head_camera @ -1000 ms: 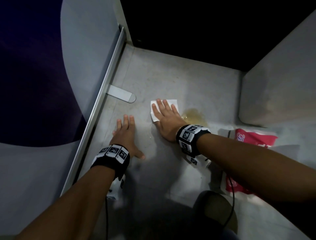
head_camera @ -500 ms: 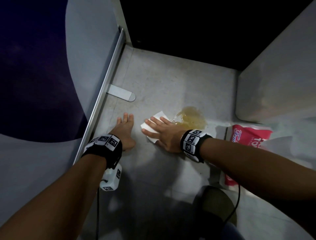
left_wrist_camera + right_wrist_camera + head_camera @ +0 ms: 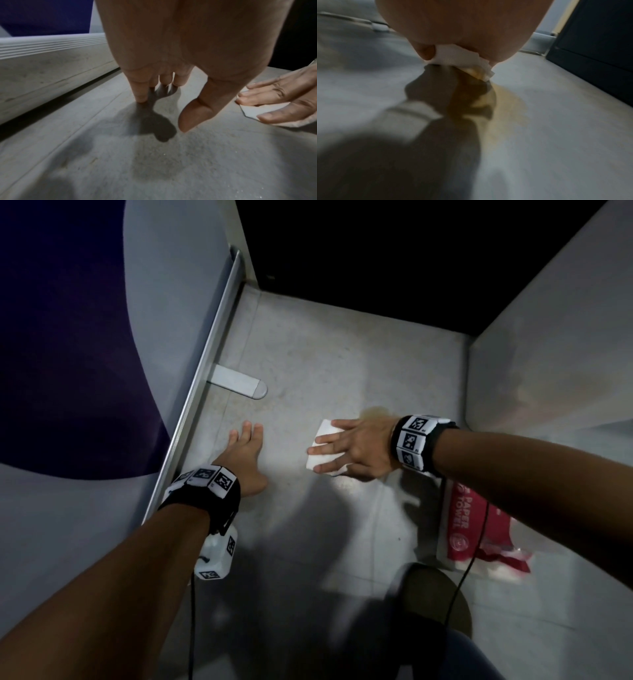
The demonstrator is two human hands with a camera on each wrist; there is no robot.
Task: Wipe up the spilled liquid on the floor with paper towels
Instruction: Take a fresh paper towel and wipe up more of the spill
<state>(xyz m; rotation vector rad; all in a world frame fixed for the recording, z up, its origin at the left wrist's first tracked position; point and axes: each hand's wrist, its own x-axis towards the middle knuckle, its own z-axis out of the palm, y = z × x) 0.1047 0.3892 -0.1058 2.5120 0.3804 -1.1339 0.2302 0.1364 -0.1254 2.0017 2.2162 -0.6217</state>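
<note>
The right hand (image 3: 356,448) lies flat, fingers straight and slightly spread, its grip a downward press on a folded white paper towel (image 3: 320,448) against the grey floor (image 3: 325,364); nothing is pinched. In the right wrist view the towel's rear edge (image 3: 477,71) is already stained yellow-brown where it meets the spilled liquid (image 3: 505,102), a thin amber film spreading back under the wrist. From the head camera only a rim of that puddle (image 3: 376,412) shows beyond the knuckles, so most of it seems to lie behind and beneath the hand, not under the towel. The left hand (image 3: 245,460) is well apart from the towel, fingers extended, fingertips (image 3: 141,99) touching the floor beside the metal rail (image 3: 209,361) as a brace; it holds nothing. To do this stroke well, I would keep the palm's weight even over the towel and draw it back across the wet patch towards the wrist, slowly enough for the paper to soak rather than smear, then turn to a dry face. One sheet may saturate; the red paper towel pack (image 3: 460,529) lies on the floor near the right forearm for a fresh one. The floor stop (image 3: 239,383) stands clear of the wiping path.
</note>
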